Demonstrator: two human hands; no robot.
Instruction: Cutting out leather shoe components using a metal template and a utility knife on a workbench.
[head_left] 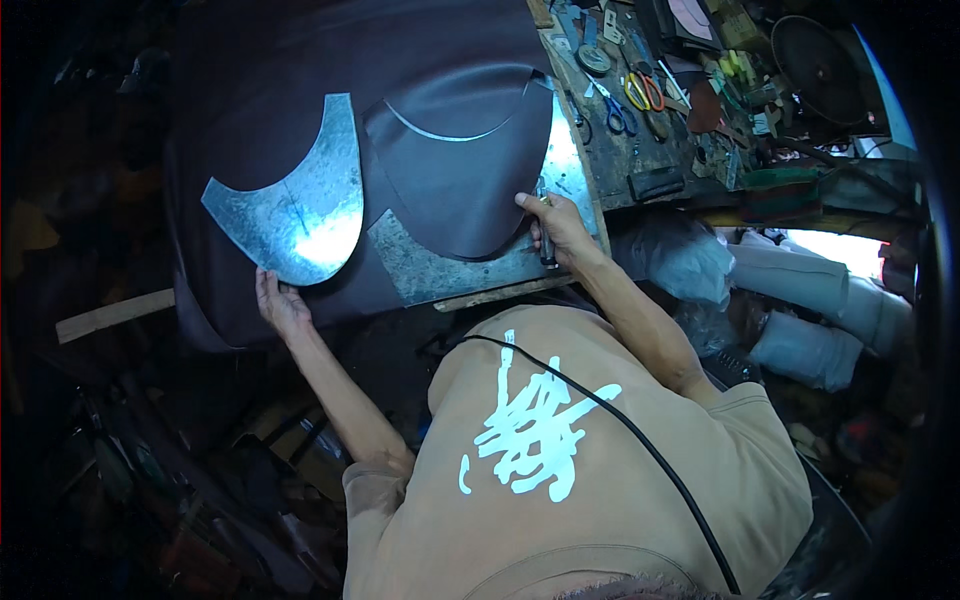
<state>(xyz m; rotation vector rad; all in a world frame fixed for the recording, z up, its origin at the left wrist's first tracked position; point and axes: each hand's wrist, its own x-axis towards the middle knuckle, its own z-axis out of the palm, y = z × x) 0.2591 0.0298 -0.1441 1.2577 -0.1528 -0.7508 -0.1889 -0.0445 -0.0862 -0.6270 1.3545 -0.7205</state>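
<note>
Clasped around a slim dark tool point(548, 258), the right grip point(562, 236) is resting over the lower right corner of a metal sheet point(400, 262), and I am seeing its thumb pointing to the upper left. With the left grip point(286, 308), I am touching the lower edge of a curved metal plate point(300, 205) with the fingertips; I cannot tell whether they are clamping it, since the underside is not showing.

Nearest to me, a tan shirt point(640, 440) with pale markings is filling the lower middle of my view, and a black cable point(655, 455) is running across it.

Past the shirt, the plate is lying over a large dark leather sheet point(260, 60), its hollowed edge facing the upper left and its rounded end pointing toward me. To its right, a rounded leather piece point(450, 190) is lying over the metal sheet, whose surface is showing below it, along its right side and through a crescent-shaped gap at its top. At far left, a wooden strip point(115, 315) is sticking out from under the leather.

Farther off to the right, pale rolls point(790, 275) are lying beside a clear plastic bundle point(680, 255). Beyond them, the wooden table point(612, 165) is carrying a dark case point(656, 183), blue-handled scissors point(617, 115) and a yellow-and-orange-handled tool point(643, 92), while a dark round disc point(818, 70) is standing near the upper right.
</note>
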